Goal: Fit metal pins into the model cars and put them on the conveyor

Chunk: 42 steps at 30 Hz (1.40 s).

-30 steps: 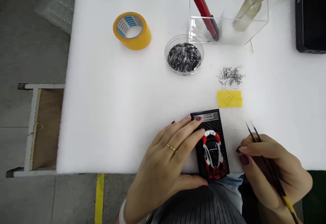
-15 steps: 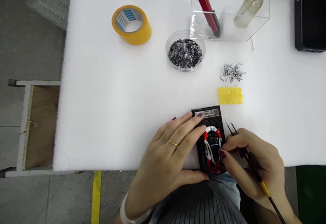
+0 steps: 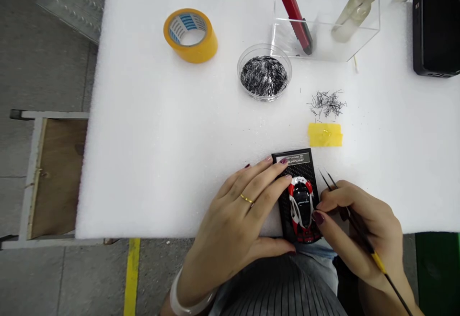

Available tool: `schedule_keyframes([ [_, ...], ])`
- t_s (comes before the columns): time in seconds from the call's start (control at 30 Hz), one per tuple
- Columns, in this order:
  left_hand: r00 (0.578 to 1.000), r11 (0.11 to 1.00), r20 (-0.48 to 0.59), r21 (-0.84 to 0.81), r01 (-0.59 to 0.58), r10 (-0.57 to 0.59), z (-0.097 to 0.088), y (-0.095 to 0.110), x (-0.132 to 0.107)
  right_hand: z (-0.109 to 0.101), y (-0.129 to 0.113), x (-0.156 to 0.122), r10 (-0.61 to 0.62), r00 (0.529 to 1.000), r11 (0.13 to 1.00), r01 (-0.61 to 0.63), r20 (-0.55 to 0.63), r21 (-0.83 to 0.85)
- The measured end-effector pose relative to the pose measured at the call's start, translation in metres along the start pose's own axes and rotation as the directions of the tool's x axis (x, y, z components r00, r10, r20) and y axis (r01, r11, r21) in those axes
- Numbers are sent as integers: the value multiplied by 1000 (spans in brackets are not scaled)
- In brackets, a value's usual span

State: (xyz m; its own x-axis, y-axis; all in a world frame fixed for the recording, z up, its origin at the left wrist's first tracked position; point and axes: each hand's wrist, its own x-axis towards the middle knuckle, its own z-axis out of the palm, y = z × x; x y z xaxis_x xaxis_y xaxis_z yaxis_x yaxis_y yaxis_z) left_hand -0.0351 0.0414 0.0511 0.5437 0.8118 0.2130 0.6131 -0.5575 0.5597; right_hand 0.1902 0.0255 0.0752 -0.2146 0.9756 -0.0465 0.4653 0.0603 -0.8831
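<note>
A small red, white and black model car point(image 3: 301, 206) sits on a black display base point(image 3: 295, 162) at the near edge of the white foam mat point(image 3: 161, 139). My left hand point(image 3: 239, 220) lies against the left side of the base, fingers stretched onto it and touching the car. My right hand point(image 3: 354, 227) is closed round black tweezers point(image 3: 343, 201), tips pointing away from me, and its thumb and forefinger touch the car's right side.
Behind the car lie a yellow tape strip point(image 3: 325, 134) and a loose pile of thin black pins point(image 3: 326, 103). Farther back stand a round dish of pins point(image 3: 264, 73), a yellow tape roll point(image 3: 190, 34), a clear box point(image 3: 325, 24) with a red tool, and a black box point(image 3: 435, 31) at the right.
My right hand has moved left with the tweezers from beside the base until its fingers reached the car's right side. My left hand has stayed on the base.
</note>
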Motion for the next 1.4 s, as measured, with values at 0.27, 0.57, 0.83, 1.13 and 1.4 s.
schedule_keyframes([
  [0.27, 999, 999, -32, 35, 12, -11, 3, 1, 0, 18, 4, -21, -131, 959, 988, 106, -252, -111],
  [0.57, 986, 995, -147, -67, 72, -82, 2, 3, -3, 22, 4, -25, -13, 939, 1000, 18, -344, 11],
  [0.83, 951, 978, -270, -182, 102, -150, 5, 6, 0, -12, 9, 1, 86, 995, 926, -60, -52, 373],
  [1.13, 948, 983, -285, -152, 102, -143, 6, 7, -1, -12, 10, 0, 101, 995, 917, -91, -3, 388],
  [1.4, 947, 993, -306, -99, 66, -94, 9, 4, -3, -21, 14, 2, -5, 998, 983, -7, 62, 184],
])
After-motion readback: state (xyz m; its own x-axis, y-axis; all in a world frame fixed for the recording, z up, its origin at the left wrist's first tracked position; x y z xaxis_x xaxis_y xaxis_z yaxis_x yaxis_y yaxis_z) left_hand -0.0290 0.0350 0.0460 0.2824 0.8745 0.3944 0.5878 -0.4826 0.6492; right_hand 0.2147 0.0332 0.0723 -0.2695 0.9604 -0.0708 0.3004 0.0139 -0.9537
